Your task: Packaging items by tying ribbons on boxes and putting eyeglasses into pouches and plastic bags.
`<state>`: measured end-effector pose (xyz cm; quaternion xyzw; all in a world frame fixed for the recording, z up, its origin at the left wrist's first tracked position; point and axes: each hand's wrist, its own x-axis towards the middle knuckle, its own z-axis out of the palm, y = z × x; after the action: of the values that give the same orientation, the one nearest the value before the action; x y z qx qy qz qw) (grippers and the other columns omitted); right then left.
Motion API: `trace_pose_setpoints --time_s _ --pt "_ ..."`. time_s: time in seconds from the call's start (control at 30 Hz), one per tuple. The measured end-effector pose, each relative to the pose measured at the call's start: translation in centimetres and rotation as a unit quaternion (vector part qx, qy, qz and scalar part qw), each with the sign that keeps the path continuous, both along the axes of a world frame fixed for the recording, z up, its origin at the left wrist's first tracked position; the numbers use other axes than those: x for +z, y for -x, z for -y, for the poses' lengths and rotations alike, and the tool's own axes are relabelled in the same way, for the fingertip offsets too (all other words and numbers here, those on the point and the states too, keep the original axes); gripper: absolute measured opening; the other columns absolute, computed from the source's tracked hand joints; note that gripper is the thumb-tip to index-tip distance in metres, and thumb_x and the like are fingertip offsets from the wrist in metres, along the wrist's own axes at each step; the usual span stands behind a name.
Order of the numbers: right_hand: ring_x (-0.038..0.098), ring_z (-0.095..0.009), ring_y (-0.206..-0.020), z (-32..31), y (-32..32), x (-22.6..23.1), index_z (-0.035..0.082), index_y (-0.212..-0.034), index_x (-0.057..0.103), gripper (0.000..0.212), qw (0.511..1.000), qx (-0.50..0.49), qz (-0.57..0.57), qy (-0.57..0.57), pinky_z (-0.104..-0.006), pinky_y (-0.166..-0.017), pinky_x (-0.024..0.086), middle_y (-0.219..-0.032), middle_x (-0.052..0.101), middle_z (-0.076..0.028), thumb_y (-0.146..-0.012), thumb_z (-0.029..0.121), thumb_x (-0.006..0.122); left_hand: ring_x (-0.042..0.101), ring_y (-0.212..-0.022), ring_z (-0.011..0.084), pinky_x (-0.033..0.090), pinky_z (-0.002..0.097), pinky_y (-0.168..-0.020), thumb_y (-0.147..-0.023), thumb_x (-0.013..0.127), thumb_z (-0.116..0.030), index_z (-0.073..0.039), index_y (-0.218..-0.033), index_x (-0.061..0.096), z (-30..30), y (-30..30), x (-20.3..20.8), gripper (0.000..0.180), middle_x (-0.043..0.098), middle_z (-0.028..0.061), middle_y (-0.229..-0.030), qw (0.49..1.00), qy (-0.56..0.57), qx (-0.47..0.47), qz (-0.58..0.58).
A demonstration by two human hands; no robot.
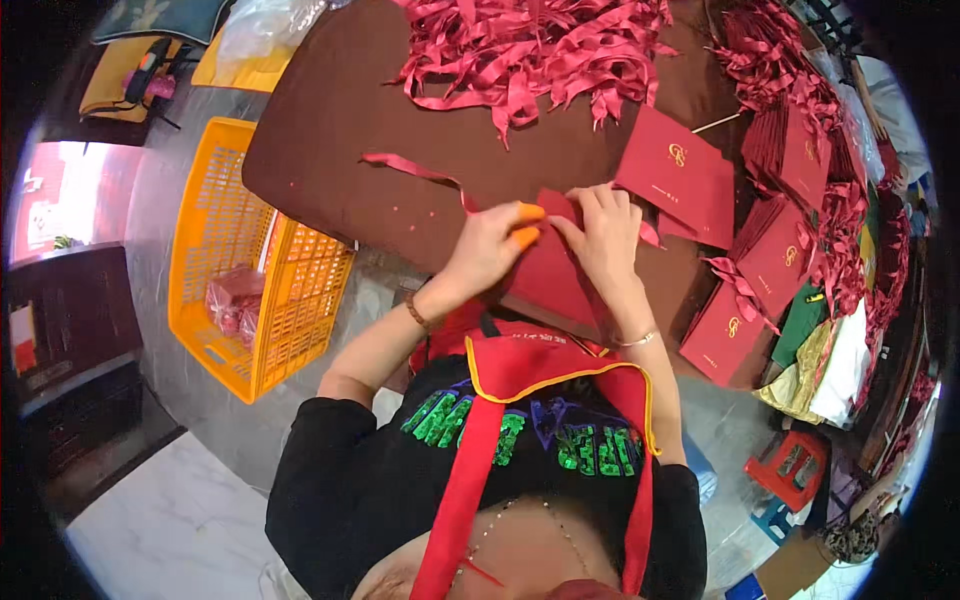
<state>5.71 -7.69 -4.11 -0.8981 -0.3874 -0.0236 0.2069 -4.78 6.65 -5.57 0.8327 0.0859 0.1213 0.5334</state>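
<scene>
A red paper bag [552,280] stands at the near edge of the brown table, between my hands and close to my body. My left hand [488,245], with orange covers on two fingertips, is closed at the bag's upper left edge. A red ribbon [415,168] trails leftward over the table from beside this hand. My right hand [608,238] is closed on the bag's upper right side, thumb toward the left hand. The fingers hide the exact pinch point. Just right of my right hand lie flat red bags [680,165] with a gold emblem.
Loose red ribbons [540,55] heap at the table's [330,120] far side. Stacks of red bags with ribbon handles [770,250] line the right. A yellow plastic crate [215,200] holding wrapped packs stands at left. A red stool [790,465] is at lower right.
</scene>
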Motion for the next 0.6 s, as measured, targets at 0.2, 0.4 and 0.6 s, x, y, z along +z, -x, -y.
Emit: trace_pose_setpoints --time_s 0.2,0.4,0.6 --pt "0.058 -0.026 -0.066 3.5 0.7 -0.1 0.005 -0.092 0.057 0.025 0.956 0.006 -0.287 -0.062 -0.0357 -0.061 0.044 -0.070 0.058 -0.010 -0.075 0.021 0.067 0.061 -0.078 0.0215 0.047 0.0312 -0.068 -0.081 0.061 -0.007 0.000 -0.095 0.061 3.8 2.0 -1.6 0.016 0.062 0.0120 -0.086 0.996 -0.070 -0.037 0.045" --pt "0.051 -0.005 -0.073 5.9 -0.2 -2.4 -0.001 -0.091 0.060 0.018 0.864 -0.028 -0.482 -0.144 -0.0206 -0.066 0.042 -0.077 0.057 0.002 -0.088 0.015 0.055 0.058 -0.080 0.0105 0.046 0.0233 -0.071 -0.083 0.059 -0.005 0.000 -0.096 0.062 3.9 2.1 -0.7 0.014 0.063 0.0046 -0.088 0.977 0.195 0.026 -0.087" --pt "0.057 -0.009 -0.080 6.8 -0.6 -2.0 -0.004 -0.098 0.061 0.025 0.816 -0.007 -0.553 -0.168 -0.0241 -0.072 0.045 -0.086 0.065 -0.005 -0.083 0.016 0.058 0.056 -0.077 0.0075 0.045 0.0220 -0.069 -0.084 0.055 -0.001 0.001 -0.103 0.058 3.2 2.3 -0.6 0.020 0.061 0.0041 -0.085 0.965 0.252 0.055 -0.037"
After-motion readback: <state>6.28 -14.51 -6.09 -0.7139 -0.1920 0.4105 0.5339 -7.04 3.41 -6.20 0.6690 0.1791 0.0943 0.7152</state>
